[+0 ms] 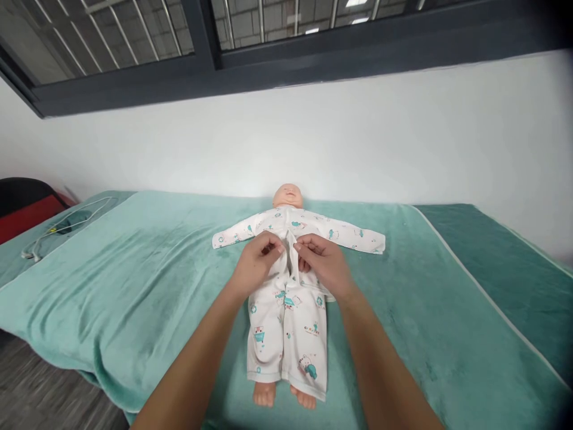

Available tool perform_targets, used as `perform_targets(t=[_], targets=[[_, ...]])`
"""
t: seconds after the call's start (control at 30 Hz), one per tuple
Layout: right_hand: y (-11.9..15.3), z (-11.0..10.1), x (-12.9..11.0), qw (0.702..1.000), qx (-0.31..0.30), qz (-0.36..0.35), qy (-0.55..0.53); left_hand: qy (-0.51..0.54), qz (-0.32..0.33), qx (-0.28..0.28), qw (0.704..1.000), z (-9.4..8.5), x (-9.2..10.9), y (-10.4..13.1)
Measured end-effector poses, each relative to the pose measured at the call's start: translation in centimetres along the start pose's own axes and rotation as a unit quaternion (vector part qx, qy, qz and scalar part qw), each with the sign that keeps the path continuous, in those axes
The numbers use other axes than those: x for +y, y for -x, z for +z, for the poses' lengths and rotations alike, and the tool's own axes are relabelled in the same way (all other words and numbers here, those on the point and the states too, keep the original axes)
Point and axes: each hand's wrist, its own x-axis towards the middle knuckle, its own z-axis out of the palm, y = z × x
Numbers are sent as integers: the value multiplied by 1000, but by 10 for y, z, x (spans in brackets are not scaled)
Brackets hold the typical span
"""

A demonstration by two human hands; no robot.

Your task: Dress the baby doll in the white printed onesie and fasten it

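Note:
A baby doll (pixel 288 194) lies on its back, its head toward the wall and its bare feet toward me. It wears a white patterned top (pixel 356 236) with the sleeves spread wide, and matching white trousers (pixel 286 334). Over the chest, my left hand (pixel 261 260) pinches one front edge of the top between thumb and fingers. My right hand (pixel 323 261) pinches the facing edge close beside it. A narrow gap shows between the two edges below my fingertips. My fingers hide part of the doll's belly.
A green blanket (pixel 147 269) covers the surface beneath the doll, with folds on the left. White cables (pixel 38 245) and a black and red object (pixel 29 206) lie at the far left. A white wall and a dark window frame stand behind.

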Motion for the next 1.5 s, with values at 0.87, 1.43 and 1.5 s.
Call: perform_targets(t=[0.87,1.43,1.5], targets=[[3,7,2,999,11,33,6,169,-138,50,975,8,-9,6],[3,5,8,999,-18,32,20,227,-149,43,961,14,-13,1],[4,6,7,999,-26,31,21,232,-143,38,961,15,-13,1]])
